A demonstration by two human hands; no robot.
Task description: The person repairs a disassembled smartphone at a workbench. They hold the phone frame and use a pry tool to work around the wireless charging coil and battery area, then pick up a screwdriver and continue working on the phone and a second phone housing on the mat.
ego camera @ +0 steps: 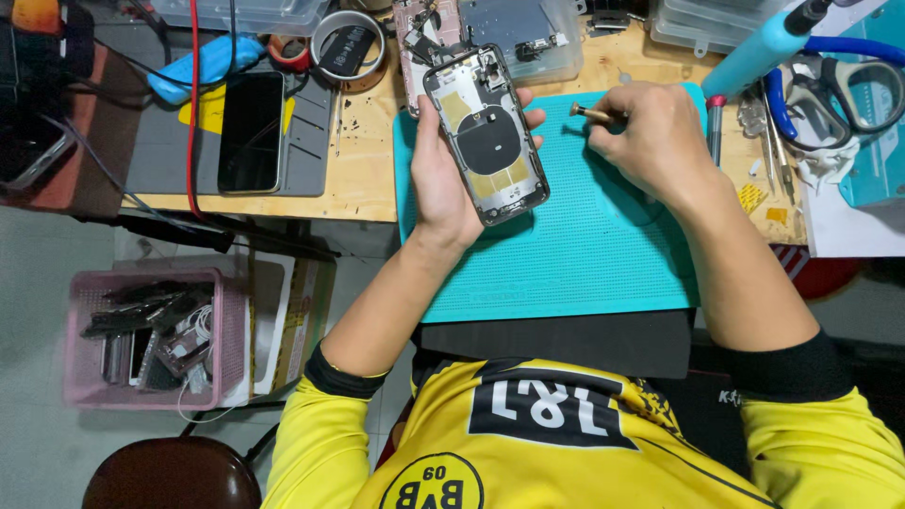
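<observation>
My left hand (443,179) holds an opened phone housing (485,137) above the teal work mat (584,254). The housing shows a black round coil and yellow patches inside, and it tilts with its top toward the back of the bench. To its right, my right hand (650,132) is closed around a small tool with a brass-coloured end (589,113). The tip of that tool points left toward the housing, a short gap away. Both forearms come out of yellow sleeves with black cuffs.
A dark phone (250,132) lies on a grey mat (170,160) at the left. Tape rolls (347,42), clear plastic boxes (528,33), scissors (848,94) and a blue-handled tool (754,57) crowd the back and right. A pink basket (85,386) of parts stands on the floor.
</observation>
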